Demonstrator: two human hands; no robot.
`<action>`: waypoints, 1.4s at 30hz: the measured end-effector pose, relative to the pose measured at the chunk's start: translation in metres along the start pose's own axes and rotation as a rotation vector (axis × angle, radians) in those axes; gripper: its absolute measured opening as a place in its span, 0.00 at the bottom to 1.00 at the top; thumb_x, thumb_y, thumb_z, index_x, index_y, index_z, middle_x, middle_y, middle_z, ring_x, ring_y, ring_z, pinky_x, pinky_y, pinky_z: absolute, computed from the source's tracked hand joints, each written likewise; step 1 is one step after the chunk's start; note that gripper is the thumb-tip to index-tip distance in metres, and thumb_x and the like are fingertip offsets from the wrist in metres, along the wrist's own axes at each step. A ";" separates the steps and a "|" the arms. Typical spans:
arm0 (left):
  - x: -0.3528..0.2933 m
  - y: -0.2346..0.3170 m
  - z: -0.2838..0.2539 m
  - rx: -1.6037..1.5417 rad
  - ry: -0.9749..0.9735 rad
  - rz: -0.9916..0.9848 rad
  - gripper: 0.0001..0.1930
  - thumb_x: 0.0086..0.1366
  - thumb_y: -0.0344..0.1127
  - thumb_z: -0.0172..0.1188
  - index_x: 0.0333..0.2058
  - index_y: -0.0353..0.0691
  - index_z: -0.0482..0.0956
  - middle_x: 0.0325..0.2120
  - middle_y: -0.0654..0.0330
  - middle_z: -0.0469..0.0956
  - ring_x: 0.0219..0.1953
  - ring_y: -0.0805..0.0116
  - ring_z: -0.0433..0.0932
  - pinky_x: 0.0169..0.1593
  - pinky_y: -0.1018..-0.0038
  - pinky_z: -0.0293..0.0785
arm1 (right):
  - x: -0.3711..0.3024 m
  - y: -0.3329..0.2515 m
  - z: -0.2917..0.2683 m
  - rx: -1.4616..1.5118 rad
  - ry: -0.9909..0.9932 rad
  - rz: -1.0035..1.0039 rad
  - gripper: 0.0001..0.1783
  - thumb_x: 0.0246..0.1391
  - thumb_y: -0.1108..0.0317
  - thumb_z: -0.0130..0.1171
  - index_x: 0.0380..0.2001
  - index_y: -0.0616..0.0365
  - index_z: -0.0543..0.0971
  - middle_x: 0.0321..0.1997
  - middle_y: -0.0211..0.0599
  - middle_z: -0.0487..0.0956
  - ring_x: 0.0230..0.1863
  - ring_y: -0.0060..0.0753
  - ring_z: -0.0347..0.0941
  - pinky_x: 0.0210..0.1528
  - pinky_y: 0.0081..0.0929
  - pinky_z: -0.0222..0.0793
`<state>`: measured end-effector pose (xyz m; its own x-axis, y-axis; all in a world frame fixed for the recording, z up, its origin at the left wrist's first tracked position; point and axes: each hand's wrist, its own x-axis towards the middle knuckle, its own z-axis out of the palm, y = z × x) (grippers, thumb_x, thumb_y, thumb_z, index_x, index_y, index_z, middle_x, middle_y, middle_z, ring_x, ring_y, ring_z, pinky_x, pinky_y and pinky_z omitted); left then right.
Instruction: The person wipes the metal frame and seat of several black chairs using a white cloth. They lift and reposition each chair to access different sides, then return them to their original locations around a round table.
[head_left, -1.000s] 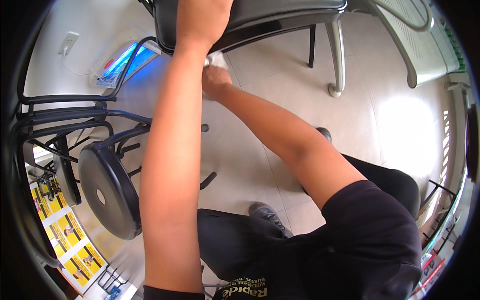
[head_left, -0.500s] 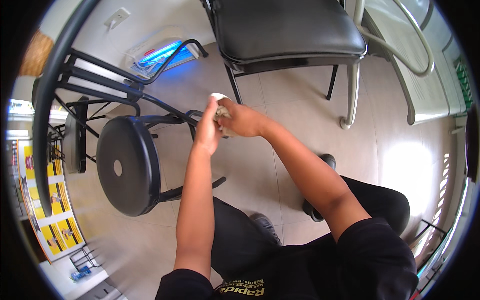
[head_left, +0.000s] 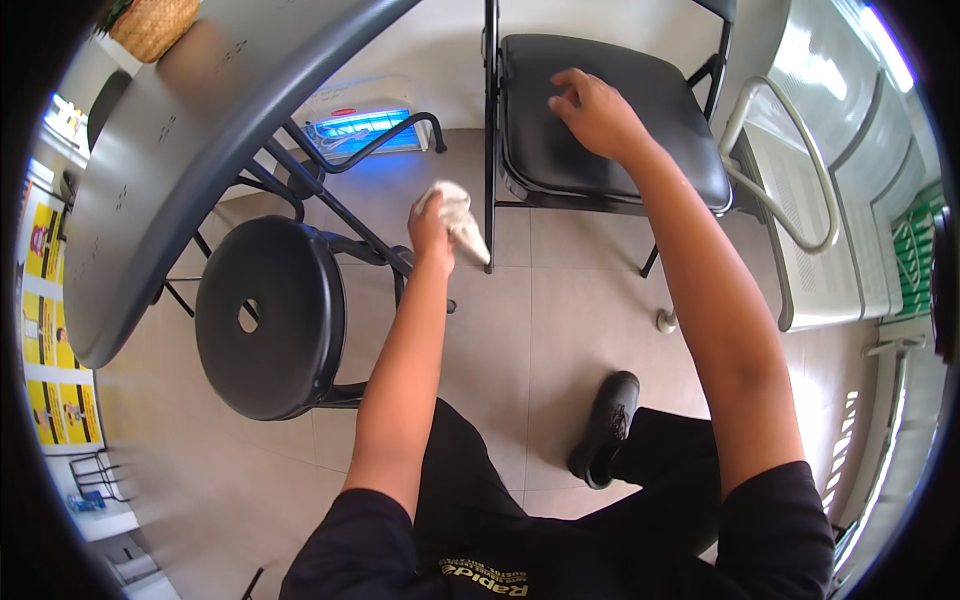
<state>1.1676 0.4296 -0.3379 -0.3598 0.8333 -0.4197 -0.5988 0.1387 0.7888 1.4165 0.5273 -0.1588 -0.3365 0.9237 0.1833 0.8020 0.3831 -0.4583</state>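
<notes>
A crumpled off-white cloth (head_left: 459, 213) is bunched in my left hand (head_left: 431, 240), with one corner hanging down on the right. That hand is over the floor, between the round black stool and the black padded chair. My right hand (head_left: 597, 113) is raised over the seat of the padded chair (head_left: 650, 160). It holds nothing, and its fingers are loosely bent and apart. Whether it touches the seat I cannot tell.
The black round stool (head_left: 262, 330) stands at the left, beneath the edge of a grey table (head_left: 190, 130). A blue-glowing lamp unit (head_left: 365, 130) sits by the wall. White metal bench seating (head_left: 835, 220) with a curved armrest is at the right. A woven basket (head_left: 155, 28) rests on the table.
My hands were together on the cloth and have parted. The right hand has moved up and right over the chair seat; the cloth stays in the left. The view has shifted, showing more tabletop.
</notes>
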 end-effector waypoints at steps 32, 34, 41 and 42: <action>0.059 -0.214 -0.042 1.242 0.245 0.516 0.27 0.68 0.35 0.63 0.61 0.32 0.65 0.53 0.44 0.72 0.56 0.40 0.72 0.61 0.52 0.68 | -0.004 -0.003 0.054 -0.227 0.259 0.039 0.23 0.64 0.51 0.52 0.55 0.49 0.80 0.56 0.39 0.77 0.62 0.46 0.71 0.63 0.42 0.70; 0.055 -0.179 0.010 1.036 0.294 0.673 0.30 0.67 0.34 0.64 0.63 0.32 0.64 0.55 0.43 0.70 0.59 0.40 0.70 0.63 0.52 0.66 | -0.005 0.004 0.052 -0.236 0.275 0.050 0.23 0.63 0.51 0.52 0.55 0.49 0.80 0.56 0.39 0.78 0.62 0.46 0.71 0.63 0.42 0.70; 0.047 -0.171 0.031 1.043 0.360 0.756 0.37 0.69 0.39 0.62 0.71 0.37 0.54 0.66 0.45 0.63 0.66 0.42 0.64 0.65 0.48 0.61 | -0.005 -0.010 0.054 -0.182 0.310 -0.006 0.20 0.62 0.53 0.54 0.50 0.52 0.81 0.52 0.42 0.78 0.58 0.50 0.73 0.61 0.44 0.71; 0.045 -0.175 0.025 1.025 0.350 0.756 0.38 0.70 0.39 0.61 0.72 0.37 0.53 0.67 0.45 0.62 0.67 0.43 0.64 0.66 0.48 0.60 | -0.004 -0.014 0.048 -0.164 0.315 -0.022 0.18 0.62 0.56 0.54 0.48 0.54 0.80 0.49 0.45 0.79 0.56 0.52 0.73 0.60 0.45 0.71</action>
<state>1.2736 0.4561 -0.4835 -0.6217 0.7233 0.3006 0.5836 0.1717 0.7937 1.3831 0.5178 -0.1955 -0.2065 0.8624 0.4622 0.8734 0.3754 -0.3102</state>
